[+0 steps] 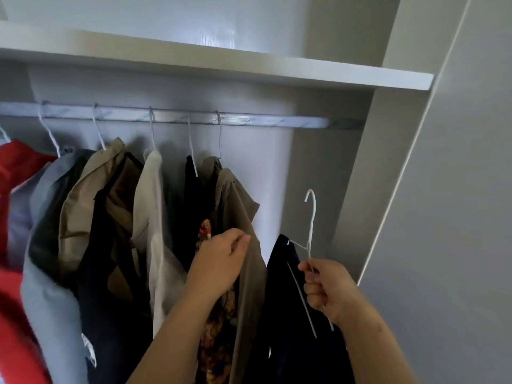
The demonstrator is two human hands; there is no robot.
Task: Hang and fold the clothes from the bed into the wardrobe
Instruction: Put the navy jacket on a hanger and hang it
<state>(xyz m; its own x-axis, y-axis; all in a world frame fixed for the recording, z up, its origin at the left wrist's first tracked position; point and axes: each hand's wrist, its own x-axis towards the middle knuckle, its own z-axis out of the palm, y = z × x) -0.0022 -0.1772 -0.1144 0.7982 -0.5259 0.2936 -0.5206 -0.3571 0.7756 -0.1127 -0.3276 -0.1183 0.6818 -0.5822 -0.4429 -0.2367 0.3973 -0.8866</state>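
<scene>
The right hand (pixel 327 286) has its grip curled round the neck of a white hanger (pixel 310 217) carrying a dark garment (pixel 282 286), with the hook upright. At its 9 o'clock, the left hand (pixel 219 259) pinches the khaki shirt (pixel 238 206). The bare stretch of rail (pixel 277 121) lies beyond, at 11 o'clock from the hook.

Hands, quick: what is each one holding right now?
Left hand: fingers pinch the edge of the hanging khaki shirt.
Right hand: grips the white hanger, which carries a dark garment.

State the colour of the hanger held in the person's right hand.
White; the wire hanger in the right hand shows clearly in the head view.
</scene>
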